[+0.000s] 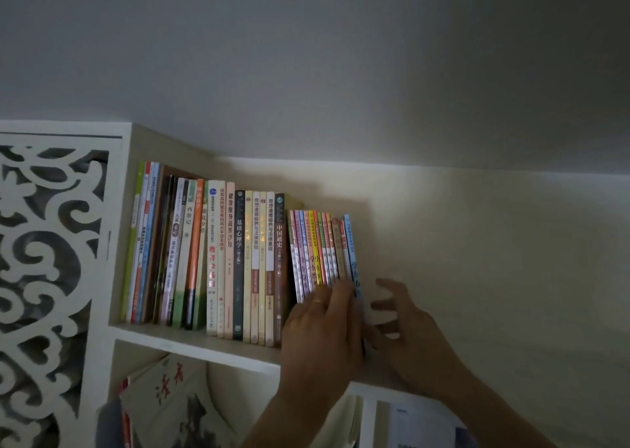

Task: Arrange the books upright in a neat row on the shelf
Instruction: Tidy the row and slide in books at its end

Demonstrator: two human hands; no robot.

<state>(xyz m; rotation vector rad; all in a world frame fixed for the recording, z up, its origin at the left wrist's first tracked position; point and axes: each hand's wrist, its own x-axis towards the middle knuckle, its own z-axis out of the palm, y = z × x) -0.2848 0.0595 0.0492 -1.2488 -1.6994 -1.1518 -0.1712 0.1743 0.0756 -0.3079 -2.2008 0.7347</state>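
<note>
Between my flat-pressing left hand (pixel 324 314) and spread right hand (pixel 405 314), the thin books (pixel 320 250) lean leftward, spines near-vertical.

The left hand (pixel 320 325) covers the lower spines of the thin colourful books (pixel 317 250), the right hand (pixel 405 325) is motion-blurred, and the lower-shelf books (pixel 177 403) are cut off by the bottom edge.

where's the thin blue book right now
In the head view, the thin blue-spined book stands at the right end of the row on the white shelf, between the left hand and right hand.
</note>
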